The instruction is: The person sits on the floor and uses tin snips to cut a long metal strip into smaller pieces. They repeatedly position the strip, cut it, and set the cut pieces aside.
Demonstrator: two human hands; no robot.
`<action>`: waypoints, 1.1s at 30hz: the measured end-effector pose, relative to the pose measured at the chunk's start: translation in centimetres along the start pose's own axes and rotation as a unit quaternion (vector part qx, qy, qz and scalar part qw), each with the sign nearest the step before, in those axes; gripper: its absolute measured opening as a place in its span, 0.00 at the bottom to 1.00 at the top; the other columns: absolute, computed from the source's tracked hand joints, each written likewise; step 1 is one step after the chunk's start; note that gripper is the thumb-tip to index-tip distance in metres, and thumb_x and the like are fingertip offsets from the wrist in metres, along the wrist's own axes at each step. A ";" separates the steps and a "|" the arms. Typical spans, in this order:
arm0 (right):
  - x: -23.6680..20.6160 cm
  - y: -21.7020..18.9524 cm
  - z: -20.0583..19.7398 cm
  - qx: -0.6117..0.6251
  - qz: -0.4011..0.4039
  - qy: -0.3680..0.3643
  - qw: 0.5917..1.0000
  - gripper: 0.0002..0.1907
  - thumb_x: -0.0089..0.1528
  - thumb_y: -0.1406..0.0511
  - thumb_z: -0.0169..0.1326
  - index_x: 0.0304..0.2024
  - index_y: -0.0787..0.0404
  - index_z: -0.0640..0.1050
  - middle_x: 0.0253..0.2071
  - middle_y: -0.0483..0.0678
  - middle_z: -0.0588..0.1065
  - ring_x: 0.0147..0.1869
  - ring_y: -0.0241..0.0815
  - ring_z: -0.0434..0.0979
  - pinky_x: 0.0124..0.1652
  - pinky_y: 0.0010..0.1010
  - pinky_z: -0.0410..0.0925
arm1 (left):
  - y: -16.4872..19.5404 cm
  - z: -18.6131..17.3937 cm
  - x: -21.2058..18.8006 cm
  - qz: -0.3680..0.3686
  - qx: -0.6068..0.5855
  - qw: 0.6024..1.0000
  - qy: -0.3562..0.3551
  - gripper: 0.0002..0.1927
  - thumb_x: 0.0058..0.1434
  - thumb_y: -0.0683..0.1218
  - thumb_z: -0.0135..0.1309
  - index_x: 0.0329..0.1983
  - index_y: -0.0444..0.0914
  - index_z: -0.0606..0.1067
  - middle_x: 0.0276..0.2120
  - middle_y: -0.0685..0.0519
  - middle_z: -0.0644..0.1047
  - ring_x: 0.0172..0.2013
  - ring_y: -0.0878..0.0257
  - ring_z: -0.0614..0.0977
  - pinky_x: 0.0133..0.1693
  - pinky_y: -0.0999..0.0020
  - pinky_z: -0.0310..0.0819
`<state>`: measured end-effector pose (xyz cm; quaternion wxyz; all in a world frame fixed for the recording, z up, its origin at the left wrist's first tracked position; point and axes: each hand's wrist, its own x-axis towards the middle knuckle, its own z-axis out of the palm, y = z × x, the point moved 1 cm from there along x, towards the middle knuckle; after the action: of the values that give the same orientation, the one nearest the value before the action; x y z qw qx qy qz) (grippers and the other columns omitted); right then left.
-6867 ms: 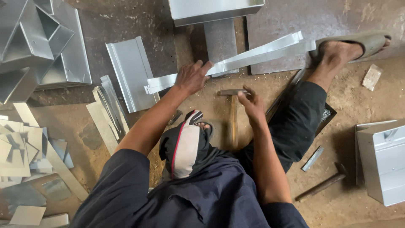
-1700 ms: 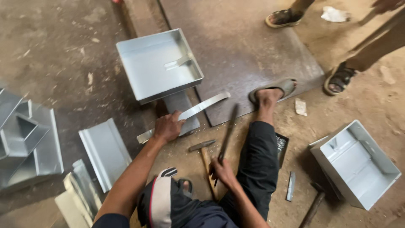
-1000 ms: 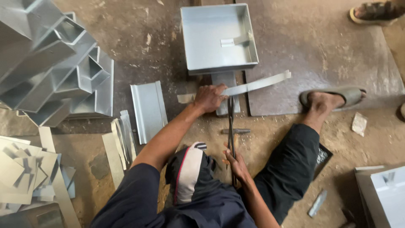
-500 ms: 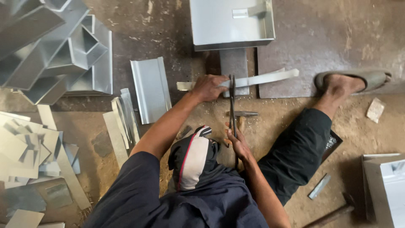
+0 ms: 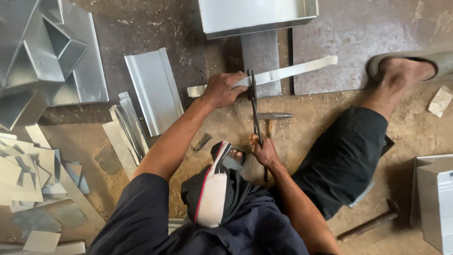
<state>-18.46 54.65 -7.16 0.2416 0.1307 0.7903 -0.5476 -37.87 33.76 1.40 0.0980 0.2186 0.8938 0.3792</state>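
Observation:
My left hand (image 5: 224,89) presses down on a long folded sheet-metal strip (image 5: 292,72) that lies across a dark steel block (image 5: 260,56) on the dirt floor. My right hand (image 5: 265,150) grips the handles of long tin snips (image 5: 255,108), whose blades reach the strip just right of my left hand. A hammer (image 5: 272,118) lies on the floor under the snips. My right leg stretches out to the right, the foot in a sandal (image 5: 415,61) resting on a flat metal plate (image 5: 358,38).
A sheet-metal tray (image 5: 255,14) stands at the top. A bent metal channel (image 5: 153,89), narrow strips (image 5: 125,130) and stacked ducts (image 5: 42,52) lie to the left, offcuts (image 5: 23,170) at lower left. At the right are a metal box (image 5: 436,198) and another hammer (image 5: 370,222).
The view swung and moved closer. My right hand left the hammer, took up the snips and brought the blades onto the strip, which my left hand still holds.

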 end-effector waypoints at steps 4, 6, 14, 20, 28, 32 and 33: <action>-0.1 0.6 0.1 -0.049 -0.095 0.045 0.993 0.14 0.65 0.65 0.44 0.43 0.67 0.78 0.31 0.52 0.78 0.36 0.42 0.81 0.37 0.33 0.72 | -1.1 0.6 0.2 0.082 0.004 0.996 0.039 0.20 0.62 0.52 0.62 0.55 0.38 0.79 0.52 0.46 0.81 0.46 0.45 0.85 0.47 0.54 0.79; -0.2 0.7 0.4 -0.056 -0.079 0.050 0.994 0.13 0.66 0.65 0.45 0.40 0.67 0.78 0.28 0.53 0.77 0.32 0.43 0.79 0.34 0.34 0.71 | -1.4 1.0 0.1 0.075 0.004 0.997 0.024 0.20 0.63 0.51 0.61 0.55 0.38 0.79 0.53 0.47 0.82 0.46 0.45 0.85 0.47 0.53 0.79; 0.3 -0.2 0.2 0.084 0.022 0.002 0.996 0.17 0.69 0.56 0.50 0.40 0.64 0.77 0.29 0.48 0.75 0.27 0.40 0.73 0.27 0.37 0.68 | 2.0 -1.9 0.3 0.059 0.017 0.998 0.013 0.18 0.61 0.52 0.60 0.53 0.43 0.78 0.42 0.44 0.83 0.42 0.43 0.84 0.42 0.50 0.77; -0.2 0.3 0.3 0.235 0.017 -0.059 0.970 0.20 0.71 0.54 0.48 0.57 0.58 0.77 0.44 0.48 0.80 0.45 0.34 0.81 0.45 0.28 0.75 | 1.2 -0.6 -1.1 0.058 0.009 0.998 -0.031 0.17 0.62 0.52 0.60 0.52 0.43 0.77 0.39 0.43 0.83 0.39 0.42 0.84 0.39 0.49 0.77; 0.1 -0.5 -0.8 -0.029 -0.060 -0.010 0.998 0.17 0.69 0.59 0.44 0.38 0.65 0.78 0.26 0.49 0.76 0.29 0.40 0.77 0.31 0.32 0.70 | -0.7 0.5 0.4 0.076 -0.027 0.996 -0.046 0.17 0.65 0.53 0.59 0.53 0.41 0.76 0.40 0.42 0.83 0.38 0.44 0.85 0.41 0.50 0.77; -0.4 0.1 -1.0 -0.057 -0.114 -0.032 0.991 0.21 0.71 0.57 0.44 0.32 0.65 0.77 0.25 0.47 0.74 0.30 0.40 0.75 0.34 0.32 0.68 | -1.2 1.7 -0.8 0.035 -0.029 0.996 -0.081 0.17 0.65 0.53 0.59 0.53 0.43 0.77 0.41 0.43 0.83 0.40 0.44 0.85 0.43 0.50 0.78; 0.1 -0.2 -1.2 -0.033 -0.091 -0.044 0.994 0.22 0.71 0.56 0.44 0.33 0.65 0.77 0.25 0.47 0.75 0.30 0.40 0.75 0.33 0.33 0.68 | -1.2 1.2 -0.2 0.046 -0.027 0.996 -0.070 0.17 0.64 0.53 0.59 0.53 0.43 0.77 0.41 0.43 0.83 0.40 0.43 0.85 0.43 0.49 0.78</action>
<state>-18.92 55.67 -6.70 0.2291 0.0261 0.8054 -0.5461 -37.66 33.71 -0.30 0.1489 0.2831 0.8629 0.3911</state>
